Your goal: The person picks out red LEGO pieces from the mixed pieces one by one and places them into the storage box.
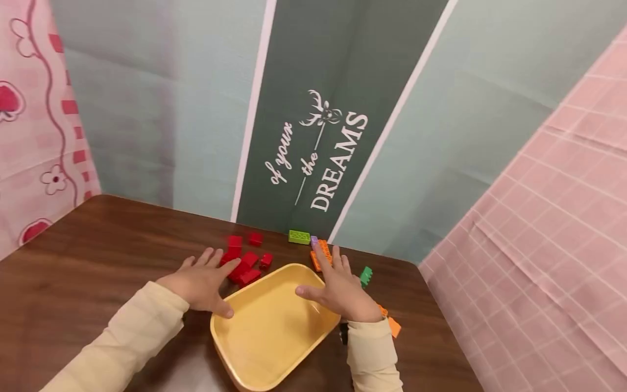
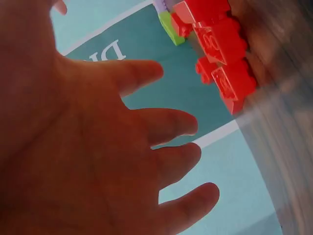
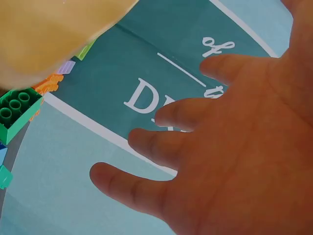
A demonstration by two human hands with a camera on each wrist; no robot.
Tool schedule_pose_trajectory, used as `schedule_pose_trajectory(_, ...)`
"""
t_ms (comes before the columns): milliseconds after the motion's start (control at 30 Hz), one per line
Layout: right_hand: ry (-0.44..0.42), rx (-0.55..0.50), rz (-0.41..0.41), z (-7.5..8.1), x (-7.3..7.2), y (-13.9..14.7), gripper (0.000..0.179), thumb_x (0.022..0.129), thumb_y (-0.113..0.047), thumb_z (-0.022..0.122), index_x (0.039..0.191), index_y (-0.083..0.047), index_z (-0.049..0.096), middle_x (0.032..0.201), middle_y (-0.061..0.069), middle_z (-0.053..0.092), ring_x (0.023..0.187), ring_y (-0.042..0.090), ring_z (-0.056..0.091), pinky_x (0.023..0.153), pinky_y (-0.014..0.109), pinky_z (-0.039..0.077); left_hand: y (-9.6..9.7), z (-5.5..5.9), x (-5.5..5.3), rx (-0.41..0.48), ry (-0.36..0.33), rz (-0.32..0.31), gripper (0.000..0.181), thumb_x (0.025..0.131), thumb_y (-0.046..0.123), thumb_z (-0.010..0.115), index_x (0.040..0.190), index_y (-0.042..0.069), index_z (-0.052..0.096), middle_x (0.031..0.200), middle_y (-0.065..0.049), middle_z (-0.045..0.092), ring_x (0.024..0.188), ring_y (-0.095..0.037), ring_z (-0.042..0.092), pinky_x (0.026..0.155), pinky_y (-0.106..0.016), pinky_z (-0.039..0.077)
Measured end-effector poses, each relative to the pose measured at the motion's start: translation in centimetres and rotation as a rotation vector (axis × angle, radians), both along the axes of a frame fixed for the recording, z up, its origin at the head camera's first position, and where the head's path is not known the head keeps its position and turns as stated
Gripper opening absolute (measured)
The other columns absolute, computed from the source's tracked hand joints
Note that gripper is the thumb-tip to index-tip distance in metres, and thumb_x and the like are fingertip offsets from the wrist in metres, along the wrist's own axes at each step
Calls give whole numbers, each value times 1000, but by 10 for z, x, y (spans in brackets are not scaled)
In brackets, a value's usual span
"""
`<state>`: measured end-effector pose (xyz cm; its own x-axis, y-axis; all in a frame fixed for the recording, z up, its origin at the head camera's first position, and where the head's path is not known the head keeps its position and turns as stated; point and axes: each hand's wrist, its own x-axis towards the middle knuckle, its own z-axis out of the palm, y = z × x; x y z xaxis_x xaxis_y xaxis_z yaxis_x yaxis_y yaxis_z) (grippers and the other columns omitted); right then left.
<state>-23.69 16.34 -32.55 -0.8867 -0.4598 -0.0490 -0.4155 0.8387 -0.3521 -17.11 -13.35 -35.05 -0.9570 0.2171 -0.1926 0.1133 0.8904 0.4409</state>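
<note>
A yellow plastic bin (image 1: pixel 266 337) sits on the table with bare inside walls and floor. My left hand (image 1: pixel 201 280) hovers by its left rim, fingers spread, thumb overlapping the rim in the head view. Over the bin's right side, my right hand (image 1: pixel 343 291) has its fingers straight and apart. Both palms are bare in the wrist views. Several red toy bricks (image 1: pixel 247 264) lie just beyond the left fingertips. Past the right fingers are orange bricks (image 1: pixel 315 262), partly covered by the hand. A green brick (image 1: pixel 366 276) lies to that hand's right.
A lime brick (image 1: pixel 299 237) and a purple brick (image 1: pixel 314 239) stand near the table's back edge. More orange bricks (image 1: pixel 394 327) show beside the right sleeve. The dark wooden table (image 1: pixel 98 256) meets fabric hangings at the back and sides.
</note>
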Motion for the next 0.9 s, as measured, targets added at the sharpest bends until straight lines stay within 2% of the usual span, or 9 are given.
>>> schedule_pose_trajectory(67, 0, -1, -7, 3, 2, 3, 101, 88, -60, 70, 162, -38, 4, 164, 25, -2, 146, 56, 5, 97, 81, 27, -1, 4, -4, -42, 33, -1, 102, 75, 42, 88, 155, 5, 37, 158, -36, 16, 146, -55, 5, 111, -72, 7)
schedule_pose_trajectory(133, 2, 14, -26, 7, 3, 6, 100, 88, -61, 69, 162, -38, 4, 164, 25, -1, 146, 55, 5, 98, 81, 25, -3, 9, -9, -99, 110, 7, 95, 78, 37, 87, 154, 4, 39, 157, -37, 20, 146, -55, 10, 112, -71, 11)
schedule_pose_trajectory(200, -2, 30, -47, 11, 6, 11, 101, 88, -62, 68, 162, -38, 3, 164, 26, -2, 146, 55, 4, 99, 81, 24, -3, 13, -15, -141, 183, 23, 89, 84, 38, 82, 154, 4, 39, 157, -36, 21, 145, -55, 11, 112, -70, 13)
schedule_pose_trajectory(267, -8, 37, -62, 15, 9, 15, 103, 87, -64, 67, 162, -36, 3, 164, 27, -3, 146, 56, 4, 98, 82, 22, -2, 17, -20, -143, 224, 41, 88, 89, 42, 77, 156, 5, 35, 159, -34, 18, 147, -53, 10, 114, -68, 12)
schedule_pose_trajectory(367, -18, 60, -83, 16, 16, 20, 108, 85, -67, 67, 163, -30, 3, 163, 29, -5, 145, 57, 1, 97, 83, 21, 6, 22, -22, -80, 186, 23, 96, 91, 54, 70, 161, 8, 23, 163, -30, 7, 149, -49, -1, 116, -66, 6)
schedule_pose_trajectory(433, -13, 66, -81, 15, 20, 20, 110, 83, -69, 67, 164, -26, 5, 163, 30, -6, 144, 59, 1, 96, 84, 21, 12, 25, -21, -47, 151, -4, 104, 88, 61, 69, 162, 10, 17, 164, -28, 0, 150, -46, -7, 116, -65, 2)
schedule_pose_trajectory(533, -3, 59, -59, 12, 23, 14, 111, 82, -69, 68, 164, -22, 9, 162, 31, -7, 142, 61, 1, 94, 86, 19, 18, 27, -15, -48, 121, -29, 114, 81, 66, 72, 163, 14, 13, 165, -23, -5, 150, -42, -11, 117, -62, 0)
schedule_pose_trajectory(667, 2, 23, -16, 7, 23, -1, 111, 82, -68, 70, 164, -21, 12, 162, 32, -6, 142, 63, 2, 94, 86, 18, 15, 27, -6, -69, 111, -11, 117, 78, 67, 74, 164, 17, 12, 166, -20, -6, 151, -38, -13, 118, -60, -2)
schedule_pose_trajectory(900, -1, 18, 15, 4, 20, -22, 111, 81, -68, 71, 163, -21, 14, 163, 28, -7, 144, 59, 2, 97, 85, 16, -2, 25, 6, -46, 106, 37, 118, 78, 66, 75, 163, 16, 12, 166, -21, -4, 151, -38, -13, 118, -60, -2)
